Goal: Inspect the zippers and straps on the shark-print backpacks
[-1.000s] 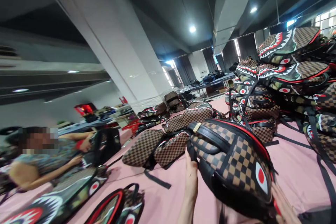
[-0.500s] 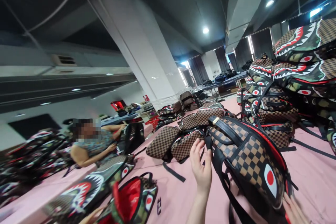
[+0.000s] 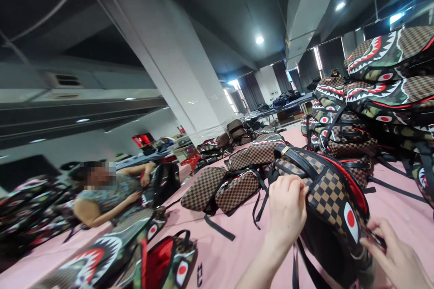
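Observation:
A backpack in brown and black checks (image 3: 330, 189), with a red-and-white eye patch and red lining along its edge, stands tilted in front of me on the pink table. My left hand (image 3: 288, 210) is closed, its fingers curled on the backpack's near side just below the black top handle; the fingertips are partly hidden. At the lower right edge, beside the eye patch, my right hand (image 3: 395, 248) pinches the backpack's rim between thumb and fingers. Black straps (image 3: 310, 262) hang down under the bag.
Several checked bags (image 3: 203, 187) lie to the left of the backpack. A tall stack of shark-mouth backpacks (image 3: 376, 95) rises at the right. An open red-lined bag (image 3: 159, 262) and a small black piece (image 3: 200, 274) lie at the lower left. A seated co-worker (image 3: 111, 198) handles a black bag.
My left hand went from open beside the backpack to closed on its near side. My right hand came further into view and now pinches the rim. The view shifted slightly.

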Demonstrator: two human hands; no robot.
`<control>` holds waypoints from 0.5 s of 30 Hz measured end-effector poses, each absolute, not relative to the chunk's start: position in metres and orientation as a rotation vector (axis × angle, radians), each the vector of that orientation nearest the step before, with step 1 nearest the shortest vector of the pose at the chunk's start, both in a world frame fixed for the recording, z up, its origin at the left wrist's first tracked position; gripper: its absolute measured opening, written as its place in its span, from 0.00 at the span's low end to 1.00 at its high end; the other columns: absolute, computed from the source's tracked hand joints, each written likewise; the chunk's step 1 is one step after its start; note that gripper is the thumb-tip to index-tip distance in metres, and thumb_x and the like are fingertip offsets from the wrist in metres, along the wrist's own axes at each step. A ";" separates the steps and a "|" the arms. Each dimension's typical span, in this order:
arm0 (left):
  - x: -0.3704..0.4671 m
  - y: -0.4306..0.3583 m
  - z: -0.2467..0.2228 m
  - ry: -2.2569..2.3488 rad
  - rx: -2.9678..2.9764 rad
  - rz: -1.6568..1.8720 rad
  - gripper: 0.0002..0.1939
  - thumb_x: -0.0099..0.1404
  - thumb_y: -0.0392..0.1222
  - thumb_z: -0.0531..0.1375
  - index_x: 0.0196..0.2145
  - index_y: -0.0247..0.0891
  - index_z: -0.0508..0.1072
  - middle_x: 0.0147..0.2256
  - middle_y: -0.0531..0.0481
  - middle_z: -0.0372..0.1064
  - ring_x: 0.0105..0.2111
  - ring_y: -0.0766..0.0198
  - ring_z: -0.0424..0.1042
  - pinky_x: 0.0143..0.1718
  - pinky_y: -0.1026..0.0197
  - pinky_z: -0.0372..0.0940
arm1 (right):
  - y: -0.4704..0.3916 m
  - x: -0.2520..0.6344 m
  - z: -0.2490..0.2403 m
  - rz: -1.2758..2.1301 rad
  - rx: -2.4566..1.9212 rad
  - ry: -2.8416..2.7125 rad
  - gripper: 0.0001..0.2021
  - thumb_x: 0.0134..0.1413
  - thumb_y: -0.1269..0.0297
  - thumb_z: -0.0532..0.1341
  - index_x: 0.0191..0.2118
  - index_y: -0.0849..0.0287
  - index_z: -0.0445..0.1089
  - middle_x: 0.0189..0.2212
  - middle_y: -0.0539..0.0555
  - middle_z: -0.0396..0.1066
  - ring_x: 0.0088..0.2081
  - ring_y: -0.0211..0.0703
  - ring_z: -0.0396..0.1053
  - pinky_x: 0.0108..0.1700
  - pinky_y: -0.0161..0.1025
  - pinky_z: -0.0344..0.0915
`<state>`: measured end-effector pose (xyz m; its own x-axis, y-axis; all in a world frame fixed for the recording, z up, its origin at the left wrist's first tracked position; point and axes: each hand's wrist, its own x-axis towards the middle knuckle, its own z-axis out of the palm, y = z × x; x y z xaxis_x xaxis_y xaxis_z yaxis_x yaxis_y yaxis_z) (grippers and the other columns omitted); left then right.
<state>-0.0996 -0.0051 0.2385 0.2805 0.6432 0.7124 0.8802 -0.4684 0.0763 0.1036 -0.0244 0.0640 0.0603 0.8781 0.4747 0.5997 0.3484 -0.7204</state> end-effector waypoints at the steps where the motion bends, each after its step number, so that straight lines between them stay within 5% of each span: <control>1: -0.098 -0.001 0.237 -1.389 -2.232 -1.045 0.05 0.62 0.33 0.53 0.29 0.38 0.65 0.32 0.49 0.68 0.35 0.60 0.65 0.36 0.56 0.59 | -0.021 0.104 0.082 0.383 -1.307 -1.661 0.11 0.56 0.55 0.51 0.42 0.52 0.58 0.32 0.50 0.74 0.27 0.43 0.74 0.24 0.33 0.68; 7: -0.088 0.014 0.229 -1.424 -2.271 -1.465 0.05 0.61 0.35 0.54 0.27 0.38 0.65 0.31 0.50 0.67 0.35 0.62 0.66 0.38 0.58 0.61 | 0.002 0.084 0.150 0.352 -1.109 -1.668 0.11 0.60 0.58 0.47 0.44 0.55 0.58 0.32 0.54 0.71 0.31 0.42 0.71 0.31 0.37 0.67; 15: -0.087 0.019 0.224 -1.451 -2.263 -1.669 0.05 0.61 0.37 0.55 0.27 0.38 0.66 0.31 0.50 0.67 0.34 0.62 0.67 0.38 0.58 0.62 | 0.018 0.066 0.159 0.276 -0.981 -1.764 0.08 0.59 0.59 0.51 0.36 0.56 0.62 0.27 0.50 0.70 0.26 0.37 0.70 0.28 0.31 0.64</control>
